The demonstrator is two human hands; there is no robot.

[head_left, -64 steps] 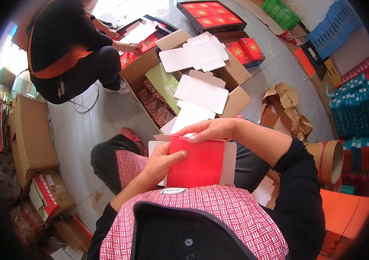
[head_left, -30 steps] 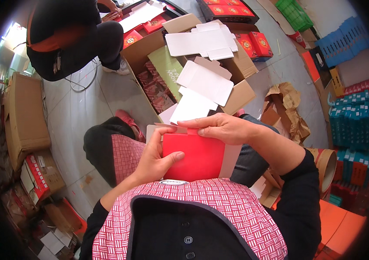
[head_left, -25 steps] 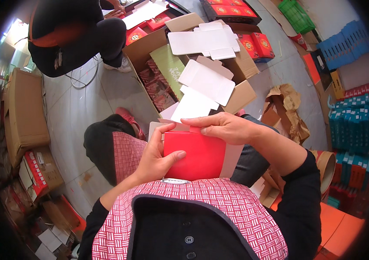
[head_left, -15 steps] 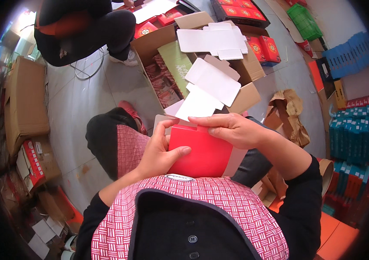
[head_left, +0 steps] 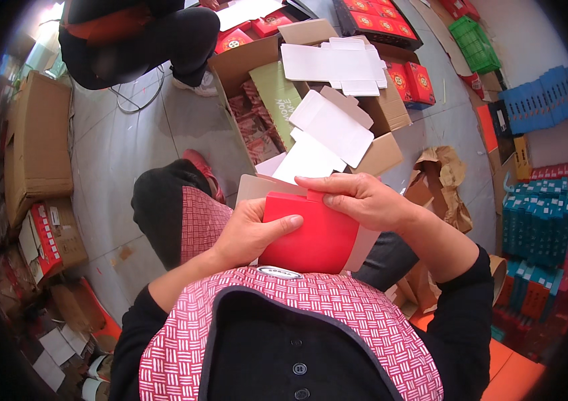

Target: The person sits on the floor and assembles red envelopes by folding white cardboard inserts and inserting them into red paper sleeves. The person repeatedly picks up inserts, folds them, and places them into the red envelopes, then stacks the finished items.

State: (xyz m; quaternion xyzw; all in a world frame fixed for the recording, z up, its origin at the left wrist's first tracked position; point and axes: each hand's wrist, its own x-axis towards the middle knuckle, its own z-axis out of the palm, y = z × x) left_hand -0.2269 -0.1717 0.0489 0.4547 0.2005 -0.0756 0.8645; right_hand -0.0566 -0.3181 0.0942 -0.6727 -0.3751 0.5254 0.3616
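Note:
I hold a flat red cardboard box blank (head_left: 310, 234) over my lap, close to my chest. My left hand (head_left: 250, 230) grips its left edge, thumb lying across the red face. My right hand (head_left: 357, 200) pinches the top edge by a small tab, fingers curled over it. A pale grey-white card panel (head_left: 257, 187) shows behind the red piece at its upper left and lower right. Below it is my red-and-white checked apron.
An open brown carton (head_left: 377, 120) with white flat blanks and printed packs stands on the floor in front of me. Another person in black crouches at the top left (head_left: 137, 40). Cardboard boxes (head_left: 37, 140) line the left; blue and red stacks (head_left: 537, 220) and a green crate (head_left: 474, 43) stand at the right.
The red piece has stayed in both hands, shifting slightly as my right fingers work along its top edge. My head has tipped, sliding the floor scene upward.

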